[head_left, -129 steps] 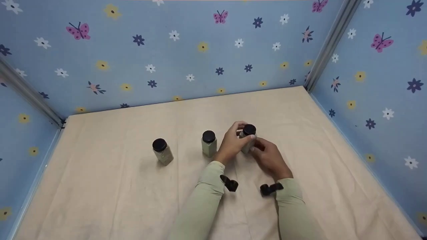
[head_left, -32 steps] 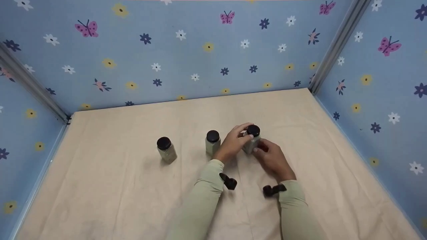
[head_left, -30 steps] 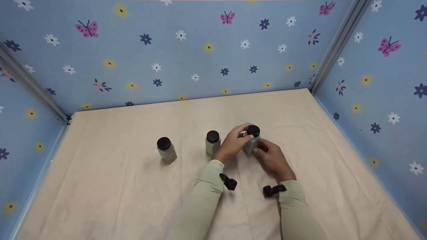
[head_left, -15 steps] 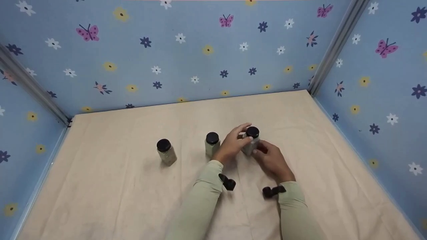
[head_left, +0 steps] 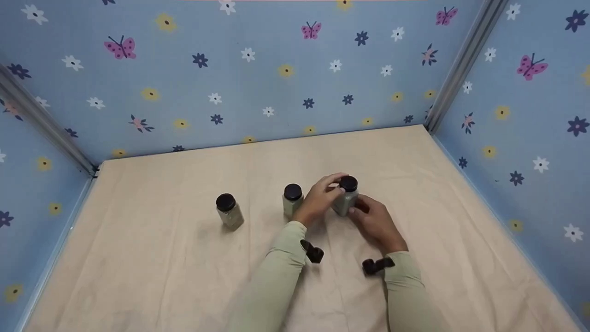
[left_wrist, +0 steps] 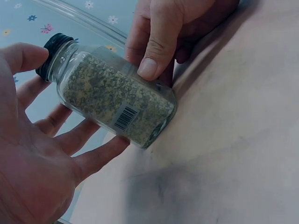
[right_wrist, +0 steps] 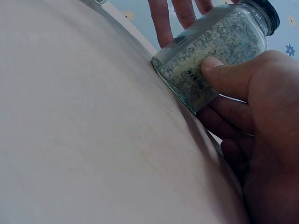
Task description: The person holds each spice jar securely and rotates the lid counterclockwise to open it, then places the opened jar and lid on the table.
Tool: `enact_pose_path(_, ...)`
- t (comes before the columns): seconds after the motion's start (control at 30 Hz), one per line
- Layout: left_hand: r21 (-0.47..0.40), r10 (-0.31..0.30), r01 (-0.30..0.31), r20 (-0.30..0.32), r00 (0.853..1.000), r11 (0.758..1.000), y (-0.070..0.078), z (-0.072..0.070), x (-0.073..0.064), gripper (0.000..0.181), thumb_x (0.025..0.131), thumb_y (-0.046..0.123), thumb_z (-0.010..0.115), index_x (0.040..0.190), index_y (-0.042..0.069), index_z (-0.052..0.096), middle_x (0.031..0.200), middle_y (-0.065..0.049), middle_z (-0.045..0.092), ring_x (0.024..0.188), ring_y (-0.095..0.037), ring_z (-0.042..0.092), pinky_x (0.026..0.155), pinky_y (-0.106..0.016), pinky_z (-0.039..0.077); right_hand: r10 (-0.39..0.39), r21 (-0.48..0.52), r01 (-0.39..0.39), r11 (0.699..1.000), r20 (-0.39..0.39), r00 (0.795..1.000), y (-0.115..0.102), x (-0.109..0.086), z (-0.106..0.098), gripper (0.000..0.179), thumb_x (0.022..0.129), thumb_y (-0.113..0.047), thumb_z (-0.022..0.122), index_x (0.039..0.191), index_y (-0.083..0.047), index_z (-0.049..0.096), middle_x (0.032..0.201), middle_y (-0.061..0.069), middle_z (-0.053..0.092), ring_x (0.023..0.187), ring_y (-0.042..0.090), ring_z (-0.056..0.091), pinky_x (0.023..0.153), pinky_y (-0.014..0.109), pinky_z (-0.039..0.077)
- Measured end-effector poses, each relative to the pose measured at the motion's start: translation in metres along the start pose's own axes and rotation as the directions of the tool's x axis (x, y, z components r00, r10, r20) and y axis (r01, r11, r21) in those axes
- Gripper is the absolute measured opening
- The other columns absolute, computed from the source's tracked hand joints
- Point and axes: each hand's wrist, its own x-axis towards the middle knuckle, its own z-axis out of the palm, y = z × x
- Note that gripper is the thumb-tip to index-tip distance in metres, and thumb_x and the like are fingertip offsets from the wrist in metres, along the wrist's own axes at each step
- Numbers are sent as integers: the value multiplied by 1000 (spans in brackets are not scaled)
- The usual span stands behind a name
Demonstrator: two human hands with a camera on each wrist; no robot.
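A square glass spice jar (head_left: 345,204) with a black lid, filled with greenish dried flakes, is between both hands; its base meets the cloth in the right wrist view. The left hand (head_left: 319,200) holds its upper part, thumb tip at the lid and spread fingers along the far side. Low on the jar, the right hand (head_left: 375,221) grips with thumb and fingers. A barcode label (left_wrist: 126,116) shows in the left wrist view. Beside the left hand stands a second spice jar (head_left: 292,203), partly hidden by the wrist. Farther left is a third spice jar (head_left: 230,214).
A creased beige cloth (head_left: 152,249) covers the table. Blue flowered panels (head_left: 258,69) enclose the back and sides, with metal posts (head_left: 461,69) at the corners. Black wrist cameras (head_left: 313,252) are strapped over the green sleeves.
The left thumb has slid slightly left across the held jar's lid, showing more of the jar. Both hands otherwise stay around it. The whole head view has shifted slightly.
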Motion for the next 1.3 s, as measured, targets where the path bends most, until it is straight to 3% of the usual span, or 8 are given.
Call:
enact_pose_path(0.13, -23, 14, -14, 0, 1000, 1000, -1, 0, -1, 44, 99, 18, 63, 142, 11, 57, 133, -1, 60, 123, -17, 56, 104, -31, 43, 8, 3, -8, 1000, -1, 1000, 0, -1, -1, 40, 96, -23, 67, 136, -19, 62, 127, 0, 65, 121, 17, 58, 106, 44, 42)
enact_pose_path(0.4, -67, -53, 53, 8, 999, 996, -3, 1, -3, 40, 97, 27, 67, 135, 28, 58, 132, 3, 59, 117, -19, 60, 97, -34, 50, 1, 17, -1, 1000, -3, 1000, 0, -2, -1, 39, 96, -25, 67, 135, -24, 63, 126, -2, 65, 119, 16, 59, 104, 45, 43)
enact_pose_path(0.6, -26, -82, 83, 28, 996, 996, 1, -1, -3, 40, 97, 32, 67, 135, 33, 55, 135, 3, 55, 121, -19, 57, 95, -35, 50, -3, -7, 3, 1000, 6, 1000, 0, -1, 0, 39, 97, -23, 66, 136, -17, 62, 126, 2, 65, 119, 18, 59, 104, 44, 43)
enact_pose_path(0.77, 40, -37, 35, 56, 998, 999, 3, -3, -1, 48, 101, 26, 56, 148, 28, 50, 141, 0, 52, 125, -18, 54, 100, -34, 47, -12, -24, 13, 1000, 2, 1000, 0, 1, 0, 39, 96, -19, 66, 134, -10, 63, 126, 6, 66, 119, 21, 59, 104, 45, 43)
enact_pose_path(0.97, 54, 15, -17, 36, 999, 998, 2, -2, 0, 46, 100, 15, 54, 146, 20, 55, 131, -1, 56, 124, -13, 53, 104, -30, 43, -17, -25, 17, 1000, -2, 1000, -2, 1, 0, 39, 95, -18, 67, 133, -10, 63, 126, 6, 66, 119, 20, 59, 105, 43, 43)
enact_pose_path(1.3, -29, -31, 31, -1, 1000, 999, -1, 3, -7, 45, 101, 28, 61, 146, 27, 54, 137, 5, 54, 123, -17, 56, 101, -34, 46, 23, -14, -23, 1000, 4, 1000, -4, -2, 1, 40, 96, -21, 66, 136, -21, 63, 126, -1, 65, 117, 18, 59, 103, 45, 44)
